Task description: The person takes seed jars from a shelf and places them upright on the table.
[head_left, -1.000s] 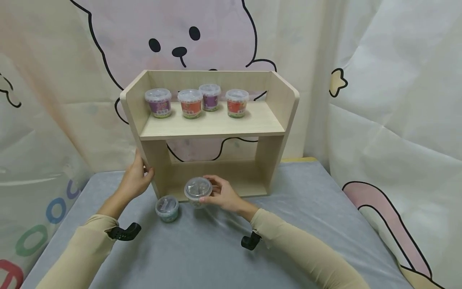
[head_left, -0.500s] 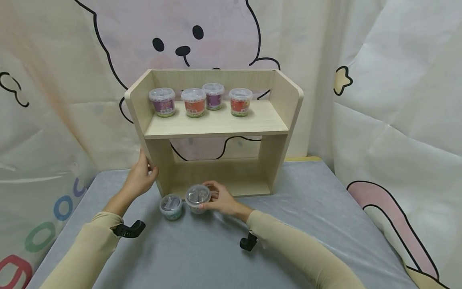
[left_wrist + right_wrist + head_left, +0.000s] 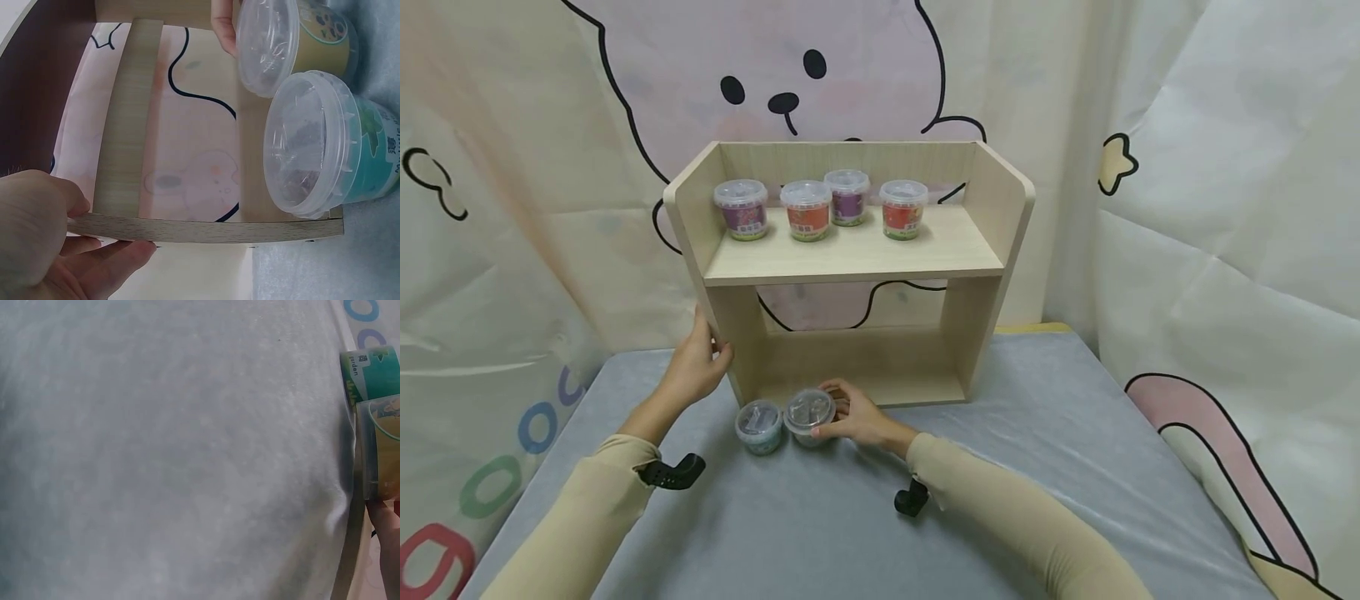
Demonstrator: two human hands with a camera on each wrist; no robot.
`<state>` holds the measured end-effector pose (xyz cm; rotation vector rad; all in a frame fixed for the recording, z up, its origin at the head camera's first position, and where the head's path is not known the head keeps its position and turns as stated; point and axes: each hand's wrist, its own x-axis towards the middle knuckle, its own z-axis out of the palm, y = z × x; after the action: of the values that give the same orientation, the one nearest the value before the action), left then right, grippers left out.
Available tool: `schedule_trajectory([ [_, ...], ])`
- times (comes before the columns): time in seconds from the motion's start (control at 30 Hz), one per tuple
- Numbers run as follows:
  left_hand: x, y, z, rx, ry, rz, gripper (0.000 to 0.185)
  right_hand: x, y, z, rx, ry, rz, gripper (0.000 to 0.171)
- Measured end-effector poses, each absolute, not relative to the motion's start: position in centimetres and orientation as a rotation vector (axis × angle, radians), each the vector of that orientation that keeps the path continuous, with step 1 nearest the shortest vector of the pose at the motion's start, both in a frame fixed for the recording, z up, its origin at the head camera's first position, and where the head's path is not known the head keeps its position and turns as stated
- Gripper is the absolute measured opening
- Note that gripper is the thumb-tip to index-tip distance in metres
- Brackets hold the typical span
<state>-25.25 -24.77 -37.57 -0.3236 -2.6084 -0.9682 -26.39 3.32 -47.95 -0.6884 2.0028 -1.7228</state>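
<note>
My right hand (image 3: 863,419) holds a clear-lidded plastic cup (image 3: 808,408) from its right side, in front of the shelf's lower opening. The right wrist view shows its yellowish label (image 3: 389,456). A second lidded cup with a teal label (image 3: 369,140) stands on the cloth just left of it, the two side by side. My left hand (image 3: 694,371) grips the left side panel of the small wooden shelf (image 3: 850,271). In the left wrist view the thumb lies on one face of the panel (image 3: 206,230) and the fingers on the other.
On the upper board stand several lidded cups, among them a purple-labelled cup (image 3: 745,218) at left and a red-labelled cup (image 3: 901,218) at right. Grey-blue cloth (image 3: 820,533) covers the table. A printed curtain (image 3: 880,67) hangs behind.
My right hand has brought the held cup down and slightly left, closer to the teal cup. The left hand keeps its grip on the panel. The head view has shifted slightly.
</note>
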Motion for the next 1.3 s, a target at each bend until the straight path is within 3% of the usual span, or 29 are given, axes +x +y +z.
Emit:
schedule_trajectory([
  [0.73, -25.2, -24.9, -38.3, -0.328, -2.603, -0.968, 0.068, -26.1, 4.1, -48.2, -0.797, 2.106, -1.502, 0.074],
  [1.03, -25.4, -24.9, -38.1, -0.325, -2.625, -0.983, 0.07, -26.5, 6.0, -45.1, -0.775, 2.201, -1.311, 0.067],
  [1.3, -25.4, -25.0, -38.0, -0.337, -2.617, -1.023, 0.072, -26.0, 6.4, -41.8, -0.921, 2.206, -1.292, 0.063],
])
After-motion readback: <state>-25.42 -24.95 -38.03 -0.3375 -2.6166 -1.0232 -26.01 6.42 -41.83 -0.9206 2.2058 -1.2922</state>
